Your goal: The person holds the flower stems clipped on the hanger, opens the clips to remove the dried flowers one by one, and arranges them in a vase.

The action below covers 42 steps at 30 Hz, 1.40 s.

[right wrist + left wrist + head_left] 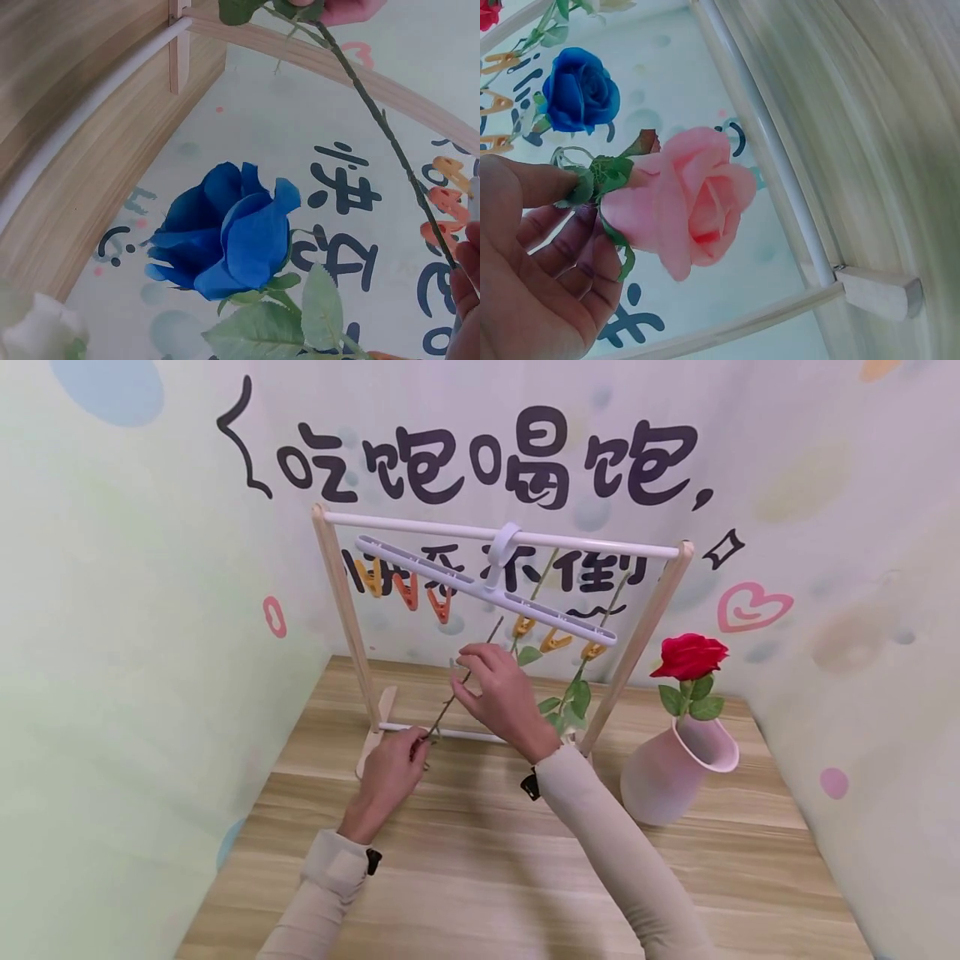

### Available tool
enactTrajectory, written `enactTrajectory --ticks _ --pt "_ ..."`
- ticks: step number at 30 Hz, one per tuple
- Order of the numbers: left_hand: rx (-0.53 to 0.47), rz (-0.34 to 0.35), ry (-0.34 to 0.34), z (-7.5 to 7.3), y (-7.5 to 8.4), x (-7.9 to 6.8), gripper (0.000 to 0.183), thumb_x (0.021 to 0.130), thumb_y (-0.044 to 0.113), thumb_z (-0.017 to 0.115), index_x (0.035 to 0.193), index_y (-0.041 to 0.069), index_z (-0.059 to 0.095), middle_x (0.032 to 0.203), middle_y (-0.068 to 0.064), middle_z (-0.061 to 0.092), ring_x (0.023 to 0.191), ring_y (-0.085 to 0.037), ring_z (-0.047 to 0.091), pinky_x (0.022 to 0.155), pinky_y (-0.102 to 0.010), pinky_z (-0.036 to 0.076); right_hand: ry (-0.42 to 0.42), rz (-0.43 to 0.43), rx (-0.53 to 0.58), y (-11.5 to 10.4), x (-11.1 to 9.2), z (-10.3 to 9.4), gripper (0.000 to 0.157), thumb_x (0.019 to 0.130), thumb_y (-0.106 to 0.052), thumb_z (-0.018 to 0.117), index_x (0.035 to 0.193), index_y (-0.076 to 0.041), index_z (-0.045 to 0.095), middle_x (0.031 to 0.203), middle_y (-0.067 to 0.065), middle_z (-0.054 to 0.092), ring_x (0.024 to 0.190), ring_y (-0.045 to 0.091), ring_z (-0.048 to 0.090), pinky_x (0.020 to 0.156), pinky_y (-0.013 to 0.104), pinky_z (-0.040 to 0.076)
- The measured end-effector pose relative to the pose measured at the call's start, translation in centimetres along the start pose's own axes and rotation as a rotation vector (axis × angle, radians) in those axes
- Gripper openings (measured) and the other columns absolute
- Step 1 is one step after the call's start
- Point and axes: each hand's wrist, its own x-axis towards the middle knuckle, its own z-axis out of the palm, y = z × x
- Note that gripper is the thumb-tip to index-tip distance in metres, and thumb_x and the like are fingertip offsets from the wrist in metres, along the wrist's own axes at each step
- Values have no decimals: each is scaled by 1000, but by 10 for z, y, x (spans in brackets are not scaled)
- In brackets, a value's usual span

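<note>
My left hand [386,785] pinches a pink rose [679,202] just behind its bloom; in the left wrist view the bloom points away from the fingers. Higher along the same bare stem [447,702], my right hand [502,693] pinches it between thumb and fingers, below a light purple clip hanger [420,562]. The head view does not show the pink bloom. A blue rose [225,236] hangs upside down from the hanger's right half, beside a white rose [45,330]. On the hanger's left half are a yellow clip [369,577] and orange clips [407,591] without flowers.
The hanger hooks over the white top bar [420,527] of a wooden rack [348,618], which stands on the wood-grain table [450,877]. To the right, a pale pink vase [656,781] holds a red rose [690,657]. A wall with lettering [540,456] rises behind.
</note>
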Motion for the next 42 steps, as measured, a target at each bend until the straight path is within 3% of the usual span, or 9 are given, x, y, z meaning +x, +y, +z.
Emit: enactTrajectory --ticks 5,13,19,26,35,42 --pt "59 52 52 -1 3 1 7 92 9 66 95 8 72 75 -1 66 69 -19 61 57 -36 50 -88 -55 -29 -6 -1 -5 28 88 -20 74 108 -2 70 114 11 68 108 25 62 91 38 51" --pt "130 159 135 -2 9 5 6 90 7 69 94 8 73 90 -7 72 82 -26 69 65 -40 56 -171 -134 -190 -16 -2 -11 22 92 -27 69 104 -8 73 106 5 70 105 23 60 82 35 49" --pt "184 239 167 -4 15 8 5 89 7 69 92 6 73 82 -7 69 74 -25 67 60 -39 54 -214 -150 -187 -15 -6 -10 23 90 -30 72 103 -12 73 105 2 71 107 23 60 87 37 46" --pt "258 285 173 -5 18 13 4 89 9 71 91 6 73 76 -7 65 67 -26 62 56 -39 52 -329 -87 -145 -11 -12 -14 31 90 -34 72 111 -11 72 115 4 71 114 24 61 98 40 46" --pt "313 314 155 -6 20 19 7 88 9 72 93 5 73 84 -8 68 76 -27 64 67 -40 53 -416 28 -103 -4 -21 -17 37 89 -37 73 115 -12 70 117 4 70 103 21 67 84 37 54" --pt "333 343 146 -8 23 23 7 86 9 73 93 6 73 90 -10 70 84 -28 64 72 -41 54 -478 131 -69 -1 -30 -20 36 89 -39 73 116 -15 70 106 1 72 82 15 67 64 35 55"
